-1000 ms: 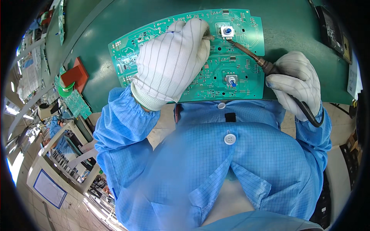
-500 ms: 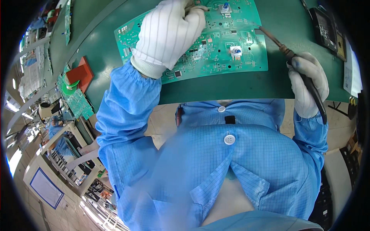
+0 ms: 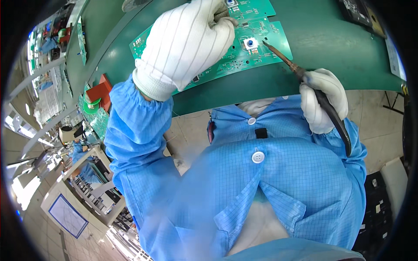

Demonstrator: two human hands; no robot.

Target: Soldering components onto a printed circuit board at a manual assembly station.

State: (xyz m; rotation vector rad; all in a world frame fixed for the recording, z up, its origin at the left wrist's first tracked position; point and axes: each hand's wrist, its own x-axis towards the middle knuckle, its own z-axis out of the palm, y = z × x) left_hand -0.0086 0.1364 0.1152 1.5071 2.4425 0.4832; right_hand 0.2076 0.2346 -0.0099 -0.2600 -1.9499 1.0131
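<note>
A green circuit board (image 3: 278, 48) lies on the green table, carrying small chips and a white square part with a blue centre (image 3: 251, 43). My left hand (image 3: 187, 48), in a white striped glove, rests over the board's left part and hides much of it. Its thumb and fingers are pinched together at the top; what they hold, if anything, is hidden. In my gloved right hand (image 3: 324, 98) is a soldering iron (image 3: 297, 69) with a dark handle. The iron's tip points down at the board, just right of the white part; contact cannot be made out.
On the left stand a red-orange block (image 3: 99, 92) and a green spool (image 3: 90, 106), beside another circuit board (image 3: 101, 122). A black tray (image 3: 359, 17) sits at the far right of the table (image 3: 322, 39), near a white sheet (image 3: 395, 61).
The view has shifted. My right hand has brought the soldering iron's tip from the board's right edge leftward, close beside the white part. My left hand stays pinched over the board.
</note>
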